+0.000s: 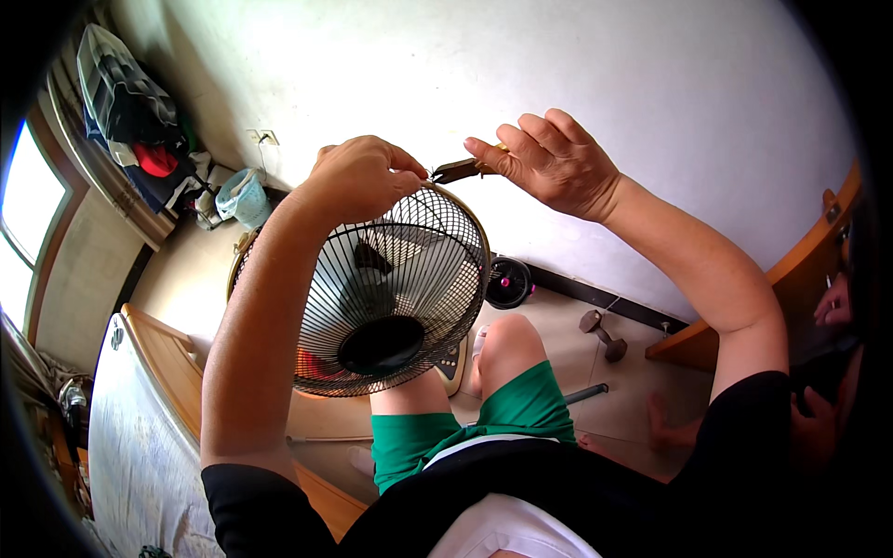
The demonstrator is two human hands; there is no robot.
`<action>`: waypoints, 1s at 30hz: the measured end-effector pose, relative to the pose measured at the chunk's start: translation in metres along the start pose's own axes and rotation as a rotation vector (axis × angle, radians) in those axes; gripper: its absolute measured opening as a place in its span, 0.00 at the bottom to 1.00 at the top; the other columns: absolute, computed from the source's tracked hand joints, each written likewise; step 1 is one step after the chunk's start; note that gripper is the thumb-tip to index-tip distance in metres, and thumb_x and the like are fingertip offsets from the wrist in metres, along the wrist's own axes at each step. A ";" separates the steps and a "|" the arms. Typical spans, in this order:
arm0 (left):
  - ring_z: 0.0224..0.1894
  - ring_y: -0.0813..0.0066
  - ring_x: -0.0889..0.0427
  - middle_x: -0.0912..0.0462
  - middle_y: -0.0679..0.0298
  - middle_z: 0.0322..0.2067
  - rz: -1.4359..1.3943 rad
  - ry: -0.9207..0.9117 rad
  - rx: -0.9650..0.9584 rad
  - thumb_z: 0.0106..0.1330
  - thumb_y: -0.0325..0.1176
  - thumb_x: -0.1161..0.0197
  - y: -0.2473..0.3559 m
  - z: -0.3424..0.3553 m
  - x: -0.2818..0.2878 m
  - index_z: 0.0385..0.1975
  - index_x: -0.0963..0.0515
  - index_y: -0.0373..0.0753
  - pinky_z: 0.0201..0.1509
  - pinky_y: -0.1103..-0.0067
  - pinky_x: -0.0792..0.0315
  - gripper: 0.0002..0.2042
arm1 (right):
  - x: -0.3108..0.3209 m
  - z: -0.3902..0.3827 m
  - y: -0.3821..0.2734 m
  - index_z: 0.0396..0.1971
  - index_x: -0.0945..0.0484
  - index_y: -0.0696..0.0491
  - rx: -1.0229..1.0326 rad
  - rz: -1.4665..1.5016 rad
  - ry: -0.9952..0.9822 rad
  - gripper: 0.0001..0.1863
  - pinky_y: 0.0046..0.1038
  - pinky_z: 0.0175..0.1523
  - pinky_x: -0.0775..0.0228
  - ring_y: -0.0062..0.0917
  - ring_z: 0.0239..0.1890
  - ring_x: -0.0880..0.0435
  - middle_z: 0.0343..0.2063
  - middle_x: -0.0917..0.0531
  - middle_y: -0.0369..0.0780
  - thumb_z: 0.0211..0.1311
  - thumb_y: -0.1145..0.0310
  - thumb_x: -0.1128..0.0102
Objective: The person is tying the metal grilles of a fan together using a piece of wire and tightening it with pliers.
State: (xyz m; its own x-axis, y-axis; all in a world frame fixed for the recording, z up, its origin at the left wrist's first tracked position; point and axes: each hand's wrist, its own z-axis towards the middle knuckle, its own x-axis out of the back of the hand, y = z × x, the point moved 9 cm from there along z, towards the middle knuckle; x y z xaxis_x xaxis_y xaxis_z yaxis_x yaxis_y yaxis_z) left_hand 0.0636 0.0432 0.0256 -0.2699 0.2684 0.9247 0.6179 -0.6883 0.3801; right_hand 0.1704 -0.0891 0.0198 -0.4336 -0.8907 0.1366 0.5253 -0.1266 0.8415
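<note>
gripping pliers (456, 171) in our right hand (556, 167), we've got the tips right by the fan cover (395, 284), our left hand (363, 179) there too, fingers pinching its rim.

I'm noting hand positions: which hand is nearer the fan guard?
Left. The left hand is at the top rim of the fan guard; the right hand is farther off, up and right of it, holding pliers.
</note>
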 end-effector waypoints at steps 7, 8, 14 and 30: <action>0.40 0.72 0.17 0.13 0.59 0.36 0.005 0.026 -0.007 0.65 0.39 0.36 -0.001 0.000 0.000 0.44 0.13 0.44 0.49 0.74 0.24 0.12 | 0.005 0.008 0.003 0.53 0.21 0.47 0.025 0.136 0.026 0.17 0.24 0.38 0.35 0.20 0.31 0.29 0.27 0.29 0.30 0.65 0.62 0.42; 0.40 0.72 0.17 0.14 0.59 0.36 0.002 0.020 -0.005 0.65 0.39 0.36 -0.001 0.000 0.000 0.44 0.13 0.44 0.49 0.73 0.24 0.12 | 0.005 0.010 0.004 0.51 0.21 0.48 0.023 0.173 0.021 0.16 0.23 0.36 0.36 0.20 0.29 0.29 0.25 0.29 0.30 0.65 0.62 0.41; 0.41 0.71 0.17 0.14 0.58 0.36 0.016 0.014 -0.002 0.65 0.39 0.36 0.003 -0.002 0.000 0.44 0.13 0.44 0.50 0.72 0.24 0.12 | -0.002 0.013 0.006 0.53 0.19 0.46 0.018 0.218 -0.165 0.19 0.21 0.38 0.31 0.19 0.32 0.26 0.29 0.24 0.31 0.62 0.60 0.38; 0.44 0.69 0.16 0.13 0.58 0.41 0.012 0.038 -0.012 0.64 0.38 0.34 0.003 -0.006 0.001 0.43 0.13 0.45 0.54 0.71 0.23 0.11 | -0.065 -0.025 0.008 0.60 0.24 0.44 -0.577 1.305 -1.144 0.28 0.33 0.54 0.30 0.31 0.48 0.23 0.42 0.22 0.40 0.58 0.61 0.31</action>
State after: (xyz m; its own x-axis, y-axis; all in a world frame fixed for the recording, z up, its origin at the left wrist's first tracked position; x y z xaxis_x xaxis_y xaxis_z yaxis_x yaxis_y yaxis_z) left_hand 0.0610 0.0371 0.0276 -0.2907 0.2341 0.9277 0.6124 -0.6995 0.3684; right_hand 0.2210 -0.0426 0.0046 0.3128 0.1377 0.9398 0.9493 -0.0138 -0.3140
